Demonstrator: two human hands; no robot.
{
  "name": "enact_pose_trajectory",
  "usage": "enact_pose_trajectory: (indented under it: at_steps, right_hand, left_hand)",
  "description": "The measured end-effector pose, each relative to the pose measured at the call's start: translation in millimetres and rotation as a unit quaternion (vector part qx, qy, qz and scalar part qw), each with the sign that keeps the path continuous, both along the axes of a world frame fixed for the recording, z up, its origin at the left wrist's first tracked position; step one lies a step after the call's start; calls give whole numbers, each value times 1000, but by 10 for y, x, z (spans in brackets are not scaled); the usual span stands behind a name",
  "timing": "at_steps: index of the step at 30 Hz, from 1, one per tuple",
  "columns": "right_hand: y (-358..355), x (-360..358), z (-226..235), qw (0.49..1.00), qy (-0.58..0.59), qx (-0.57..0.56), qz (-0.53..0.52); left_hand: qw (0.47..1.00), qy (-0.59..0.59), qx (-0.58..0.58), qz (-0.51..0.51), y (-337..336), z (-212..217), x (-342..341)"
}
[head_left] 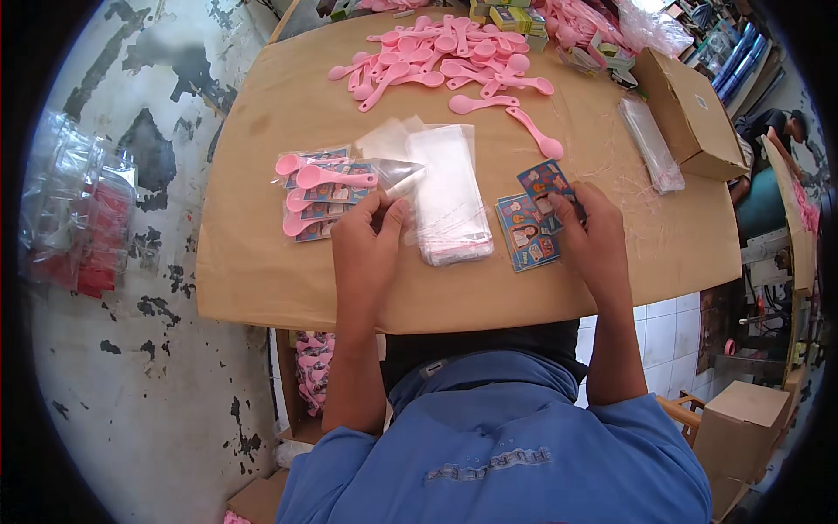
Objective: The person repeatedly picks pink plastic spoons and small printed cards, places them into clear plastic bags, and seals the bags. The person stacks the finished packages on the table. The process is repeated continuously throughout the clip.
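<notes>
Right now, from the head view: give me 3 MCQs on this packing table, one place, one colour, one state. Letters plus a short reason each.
1. Where does the loose pile of spoons lie?
A. far side of the table
B. on the floor
C. in the cardboard box

2. What colour are the spoons?
A. blue
B. pink
C. white

3. What is the right hand doing?
A. resting flat on bare table
B. holding a spoon
C. fingers on the stack of printed cards

Answers:
1 A, the pile sits on the table well beyond both hands.
2 B, every spoon is pink.
3 C, its fingertips rest on the cards, while the left hand pinches a clear plastic bag.
</notes>
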State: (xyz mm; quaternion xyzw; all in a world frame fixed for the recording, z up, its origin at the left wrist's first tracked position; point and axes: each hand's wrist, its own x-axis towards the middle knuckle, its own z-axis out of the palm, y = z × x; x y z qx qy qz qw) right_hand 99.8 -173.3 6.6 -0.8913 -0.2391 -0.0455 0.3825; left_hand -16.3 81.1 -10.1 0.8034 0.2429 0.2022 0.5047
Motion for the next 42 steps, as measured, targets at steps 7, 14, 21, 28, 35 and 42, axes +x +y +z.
enact_pose_trajectory:
  at_steps: [7,14,21,28,35,42]
  right_hand:
    - [376,-170,86,955,116,245,122]
    - [569,-203,18,974,61,67,208]
    - [483,-237,74,965,97,197,142]
    - [316,-253,22,949,177,218,140]
    - [335,-313,62,926,243,230,174]
    - [368,-387,80,894,305,302,128]
  left_hand:
    - [999,-13,-38,-21,-27,-26,-1]
    - [993,-108,-52,16,120,-59,-30]
    - [881,-275,-383,26,15,105,35]
    - [855,-281,-433,36,-238,-6,95]
    - [811,-300,-503,-21,-541,66,143]
    - [815,-289,-502,-18,-624,87,150]
